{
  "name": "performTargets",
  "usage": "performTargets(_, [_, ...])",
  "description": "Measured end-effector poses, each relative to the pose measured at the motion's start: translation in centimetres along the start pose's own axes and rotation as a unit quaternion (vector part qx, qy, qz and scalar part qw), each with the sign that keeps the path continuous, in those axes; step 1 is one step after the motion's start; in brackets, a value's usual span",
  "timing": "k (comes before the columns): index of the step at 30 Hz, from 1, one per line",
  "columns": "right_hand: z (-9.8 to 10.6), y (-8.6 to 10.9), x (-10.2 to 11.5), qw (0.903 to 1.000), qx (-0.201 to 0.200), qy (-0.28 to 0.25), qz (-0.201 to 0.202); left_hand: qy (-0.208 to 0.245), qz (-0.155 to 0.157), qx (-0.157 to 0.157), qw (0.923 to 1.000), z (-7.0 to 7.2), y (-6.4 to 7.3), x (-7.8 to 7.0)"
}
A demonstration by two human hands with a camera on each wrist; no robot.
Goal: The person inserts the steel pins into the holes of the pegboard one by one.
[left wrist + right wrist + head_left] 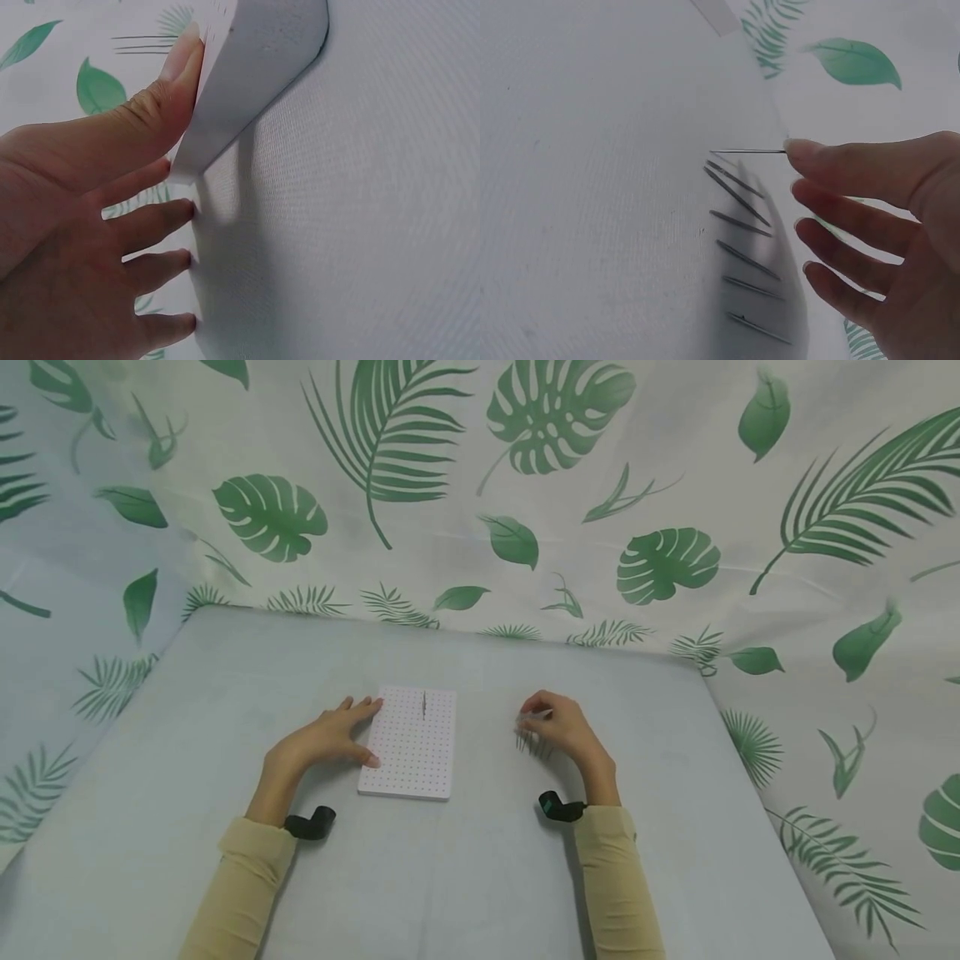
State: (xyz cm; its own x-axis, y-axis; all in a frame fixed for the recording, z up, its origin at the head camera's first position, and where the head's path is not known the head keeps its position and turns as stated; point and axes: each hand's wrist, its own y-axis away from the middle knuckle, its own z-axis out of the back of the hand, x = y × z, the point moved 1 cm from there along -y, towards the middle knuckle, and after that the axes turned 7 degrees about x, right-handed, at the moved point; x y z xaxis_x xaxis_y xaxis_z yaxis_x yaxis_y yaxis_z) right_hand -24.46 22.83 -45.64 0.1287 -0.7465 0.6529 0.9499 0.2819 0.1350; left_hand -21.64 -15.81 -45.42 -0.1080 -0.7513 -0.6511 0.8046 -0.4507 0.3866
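Observation:
A white board (pixel 408 760) with a grid of small holes lies on the table. Several thin metal pins (pixel 423 705) stand in a short row near its far edge. My left hand (pixel 322 742) is at the board's left side with fingers spread; its thumb (pixel 180 75) presses on the board's edge, while several other fingertips touch the tabletop. To the right of the board, my right hand (pixel 562 722) pinches one metal pin (pixel 748 151) between thumb and a forefinger mostly hidden behind it. Beneath that hand, several loose metal pins (pixel 739 223) lie roughly in a row.
Pale grey cloth covers the table (pixel 495 868). A leaf-patterned curtain (pixel 450 552) hangs behind the table and along its sides. Each wrist carries a small black camera, one on the left (pixel 311 823) and one on the right (pixel 561 807).

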Motion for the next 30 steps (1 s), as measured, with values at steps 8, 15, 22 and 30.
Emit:
performTargets(8, [-0.2, 0.0, 0.9, 0.9989, 0.0, -0.035, 0.03, 0.005, -0.004, -0.001, 1.0, 0.0, -0.1, 0.0])
performTargets(15, [-0.7, -0.1, 1.3, 0.9969, 0.001, -0.064, 0.047, -0.001, -0.001, -0.003, 1.0, -0.1, -0.2, 0.2])
performTargets(22, [-1.2, -0.3, 1.6, 0.9953, -0.008, -0.088, 0.038, 0.0, 0.001, -0.004, 1.0, -0.4, 0.0, 0.4])
performTargets(30, [-1.8, -0.5, 2.6, 0.9933, -0.008, -0.101, 0.055, -0.001, -0.005, 0.004, 1.0, 0.0, 0.1, 0.2])
